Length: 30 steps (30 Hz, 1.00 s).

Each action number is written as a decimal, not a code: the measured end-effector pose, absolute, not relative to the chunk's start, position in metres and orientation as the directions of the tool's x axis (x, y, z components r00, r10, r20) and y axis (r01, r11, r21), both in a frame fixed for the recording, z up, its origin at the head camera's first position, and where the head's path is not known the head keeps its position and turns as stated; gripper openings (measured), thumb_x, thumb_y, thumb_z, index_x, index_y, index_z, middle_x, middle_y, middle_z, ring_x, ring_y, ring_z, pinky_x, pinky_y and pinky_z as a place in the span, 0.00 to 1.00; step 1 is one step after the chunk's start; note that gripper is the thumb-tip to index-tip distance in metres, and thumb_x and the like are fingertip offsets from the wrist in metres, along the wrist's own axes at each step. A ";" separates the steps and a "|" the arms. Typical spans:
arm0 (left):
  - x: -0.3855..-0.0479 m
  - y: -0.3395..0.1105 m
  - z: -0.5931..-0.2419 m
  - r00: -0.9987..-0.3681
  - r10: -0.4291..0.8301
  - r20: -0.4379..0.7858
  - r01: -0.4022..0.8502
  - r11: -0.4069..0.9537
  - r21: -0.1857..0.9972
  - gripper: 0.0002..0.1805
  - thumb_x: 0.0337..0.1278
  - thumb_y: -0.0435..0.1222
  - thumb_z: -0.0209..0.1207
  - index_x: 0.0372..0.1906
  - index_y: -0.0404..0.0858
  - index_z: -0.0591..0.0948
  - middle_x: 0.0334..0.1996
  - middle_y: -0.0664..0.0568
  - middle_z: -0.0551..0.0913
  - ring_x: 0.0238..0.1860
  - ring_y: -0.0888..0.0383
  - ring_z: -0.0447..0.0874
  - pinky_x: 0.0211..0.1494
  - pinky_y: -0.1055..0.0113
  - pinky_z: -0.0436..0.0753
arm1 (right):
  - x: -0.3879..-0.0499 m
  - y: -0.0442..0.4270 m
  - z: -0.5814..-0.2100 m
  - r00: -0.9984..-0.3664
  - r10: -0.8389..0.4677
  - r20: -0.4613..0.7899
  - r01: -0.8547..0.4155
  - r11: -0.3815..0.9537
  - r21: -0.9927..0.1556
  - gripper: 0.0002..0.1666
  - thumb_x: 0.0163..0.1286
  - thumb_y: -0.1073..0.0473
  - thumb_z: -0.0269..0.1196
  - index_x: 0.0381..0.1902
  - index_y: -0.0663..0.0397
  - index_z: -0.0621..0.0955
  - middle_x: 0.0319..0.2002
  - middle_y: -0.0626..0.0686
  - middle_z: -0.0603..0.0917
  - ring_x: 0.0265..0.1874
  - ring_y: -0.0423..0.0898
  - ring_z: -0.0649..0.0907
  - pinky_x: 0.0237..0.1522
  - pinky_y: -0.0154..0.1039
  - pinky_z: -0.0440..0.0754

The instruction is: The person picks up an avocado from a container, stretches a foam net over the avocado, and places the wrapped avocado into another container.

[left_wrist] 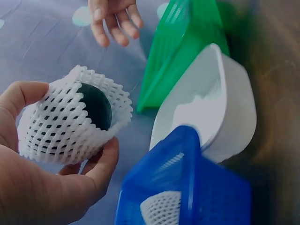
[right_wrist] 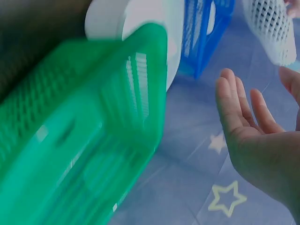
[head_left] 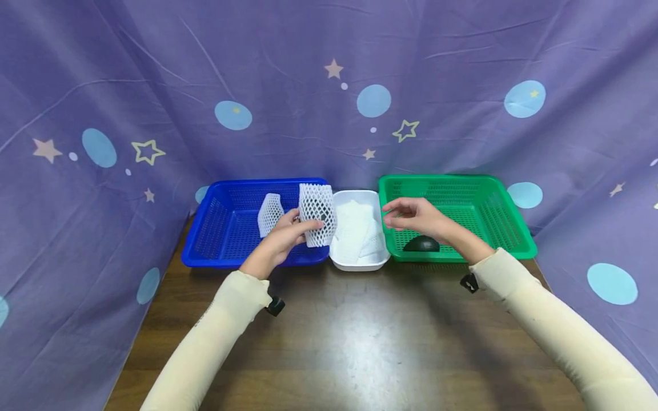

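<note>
My left hand (head_left: 280,238) grips a white foam net sleeve (head_left: 315,205) above the right end of the blue basket (head_left: 226,262). Through the sleeve's open end, the left wrist view shows a dark avocado (left_wrist: 97,107) inside it. My right hand (head_left: 421,220) hangs over the left part of the green basket (head_left: 462,257), fingers loosely extended and holding nothing. Beneath it, another dark avocado (head_left: 422,244) lies against the green basket's near wall. A second foam net sleeve (head_left: 269,214) sits in the blue basket; its contents cannot be made out.
Between the two baskets stands a white plastic tray (head_left: 360,266) with flattened white foam sleeves (head_left: 353,228) in it. All three containers are on a brown wooden table (head_left: 329,342). A purple curtain (head_left: 293,68) with stars and dots hangs behind and at both sides.
</note>
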<state>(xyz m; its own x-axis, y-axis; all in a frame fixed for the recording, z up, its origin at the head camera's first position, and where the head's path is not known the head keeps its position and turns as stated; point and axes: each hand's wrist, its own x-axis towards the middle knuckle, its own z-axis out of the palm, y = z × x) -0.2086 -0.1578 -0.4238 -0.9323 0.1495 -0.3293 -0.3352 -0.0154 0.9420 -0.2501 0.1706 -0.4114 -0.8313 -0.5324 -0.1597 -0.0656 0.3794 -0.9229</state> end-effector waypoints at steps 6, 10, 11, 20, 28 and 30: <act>-0.223 -0.173 -0.413 -0.934 0.067 -0.352 -0.350 0.037 0.936 0.39 0.60 0.35 0.65 0.72 0.33 0.61 0.65 0.40 0.74 0.62 0.50 0.77 0.73 0.55 0.74 | -0.277 0.182 -0.403 -0.800 -0.562 -0.209 -0.167 0.543 -0.823 0.24 0.73 0.59 0.64 0.64 0.60 0.76 0.53 0.63 0.85 0.56 0.56 0.83 0.60 0.50 0.82; -0.231 -0.186 -0.407 -0.929 0.030 -0.370 -0.366 0.088 0.926 0.38 0.59 0.37 0.65 0.71 0.34 0.62 0.60 0.46 0.77 0.58 0.53 0.79 0.64 0.63 0.78 | -0.291 0.187 -0.400 -0.756 -0.583 -0.297 -0.197 0.636 -0.746 0.28 0.73 0.57 0.64 0.67 0.62 0.74 0.56 0.65 0.83 0.59 0.59 0.81 0.62 0.57 0.80; -0.234 -0.189 -0.406 -0.928 0.017 -0.372 -0.369 0.099 0.924 0.38 0.59 0.38 0.65 0.71 0.34 0.62 0.59 0.47 0.77 0.57 0.53 0.79 0.63 0.63 0.78 | -0.294 0.188 -0.400 -0.744 -0.583 -0.327 -0.209 0.667 -0.715 0.29 0.73 0.56 0.65 0.67 0.62 0.73 0.57 0.65 0.82 0.60 0.60 0.81 0.62 0.57 0.80; -0.259 -0.225 -0.401 -0.906 -0.108 -0.410 -0.423 0.178 0.889 0.48 0.60 0.40 0.65 0.79 0.38 0.52 0.72 0.41 0.68 0.67 0.47 0.72 0.72 0.55 0.72 | -0.320 0.196 -0.411 -0.673 -0.543 -0.503 -0.293 0.819 -0.493 0.32 0.69 0.53 0.68 0.65 0.64 0.75 0.58 0.67 0.83 0.59 0.59 0.82 0.59 0.56 0.82; -0.281 -0.256 -0.406 -0.883 -0.270 -0.384 -0.451 0.262 0.854 0.48 0.59 0.42 0.66 0.79 0.37 0.54 0.73 0.39 0.67 0.66 0.46 0.72 0.73 0.53 0.73 | -0.332 0.204 -0.430 -0.600 -0.510 -0.617 -0.291 0.857 -0.425 0.37 0.64 0.53 0.72 0.67 0.63 0.74 0.58 0.65 0.83 0.60 0.60 0.81 0.63 0.60 0.79; -0.284 -0.265 -0.409 -0.875 -0.315 -0.367 -0.455 0.281 0.845 0.46 0.59 0.42 0.66 0.77 0.36 0.56 0.72 0.39 0.68 0.68 0.46 0.72 0.73 0.52 0.73 | -0.335 0.206 -0.434 -0.587 -0.512 -0.627 -0.306 0.857 -0.414 0.37 0.64 0.53 0.72 0.66 0.63 0.75 0.58 0.65 0.83 0.60 0.60 0.81 0.63 0.60 0.79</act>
<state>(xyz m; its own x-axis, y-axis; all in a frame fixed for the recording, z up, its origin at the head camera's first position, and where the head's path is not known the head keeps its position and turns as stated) -0.2842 -0.2649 -0.4092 -0.8752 -0.3155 -0.3669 -0.4554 0.2810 0.8448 -0.3354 0.2059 -0.4337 -0.5872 -0.5120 -0.6269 -0.3059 0.8574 -0.4138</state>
